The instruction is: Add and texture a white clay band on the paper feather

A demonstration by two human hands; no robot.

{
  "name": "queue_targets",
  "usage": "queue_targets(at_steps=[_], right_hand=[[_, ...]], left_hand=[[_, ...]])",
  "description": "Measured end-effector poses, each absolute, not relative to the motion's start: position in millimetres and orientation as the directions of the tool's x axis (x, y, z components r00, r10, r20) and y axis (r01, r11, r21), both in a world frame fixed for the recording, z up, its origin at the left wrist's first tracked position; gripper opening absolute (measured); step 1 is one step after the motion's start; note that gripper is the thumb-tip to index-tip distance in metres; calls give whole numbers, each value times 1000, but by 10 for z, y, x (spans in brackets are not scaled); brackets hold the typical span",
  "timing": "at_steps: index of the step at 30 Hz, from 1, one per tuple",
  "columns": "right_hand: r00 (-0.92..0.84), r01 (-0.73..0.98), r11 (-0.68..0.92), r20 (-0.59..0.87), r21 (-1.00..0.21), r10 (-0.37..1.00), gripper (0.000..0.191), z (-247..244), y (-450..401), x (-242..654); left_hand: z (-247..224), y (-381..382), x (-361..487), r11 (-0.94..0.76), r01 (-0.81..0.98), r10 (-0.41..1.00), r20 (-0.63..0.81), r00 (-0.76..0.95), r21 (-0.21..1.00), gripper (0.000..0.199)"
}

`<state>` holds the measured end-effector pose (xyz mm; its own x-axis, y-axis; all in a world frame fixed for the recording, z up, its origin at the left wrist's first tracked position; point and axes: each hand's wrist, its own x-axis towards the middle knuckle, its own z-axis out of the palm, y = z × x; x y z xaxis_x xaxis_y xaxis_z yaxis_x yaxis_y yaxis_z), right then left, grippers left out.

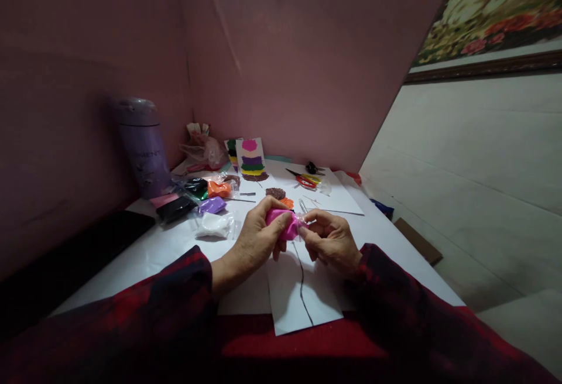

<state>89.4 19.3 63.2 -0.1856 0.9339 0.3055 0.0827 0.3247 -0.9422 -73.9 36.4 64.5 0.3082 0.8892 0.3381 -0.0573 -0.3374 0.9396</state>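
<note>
A small clear bag with bright pink clay (281, 223) is held up between both hands over the table. My left hand (254, 235) wraps round its left side, thumb on the front. The fingertips of my right hand (331, 237) pinch the clear plastic at its right end. Beneath the hands lies a white card (302, 302) with a thin dark wavy line running down it. Just behind the bag are a brown textured piece (275, 193) and an orange piece (287, 202), partly hidden by my left hand.
Bagged clay in black (175, 209), purple (212, 205), white (215, 226) and orange (218, 189) lies left, near a purple bottle (144, 150). Behind stands a colour-striped card (252, 158). Red-handled scissors (306, 181) lie back right. Pink panels rise behind.
</note>
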Motion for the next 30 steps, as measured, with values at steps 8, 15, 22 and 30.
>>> queue_targets(at_steps=[8,15,22,30], right_hand=[[-199,308,559,522,-770,829,26,556,212,984],[-391,258,360,244,-897,888,14,495,211,921],[-290,259,478,405,-839,867,13,592,178,938],[-218,343,703,675,-623,705,7,631,214,965]], left_hand=[[666,405,-758,-335,-139,906,359,225,932,22],[673,352,-730,-403,-137,888,423,178,905,24],[707,392,-757,-370,-153,909,391,144,916,22],[671,421,-769,-310,-155,931,332,154,938,23]])
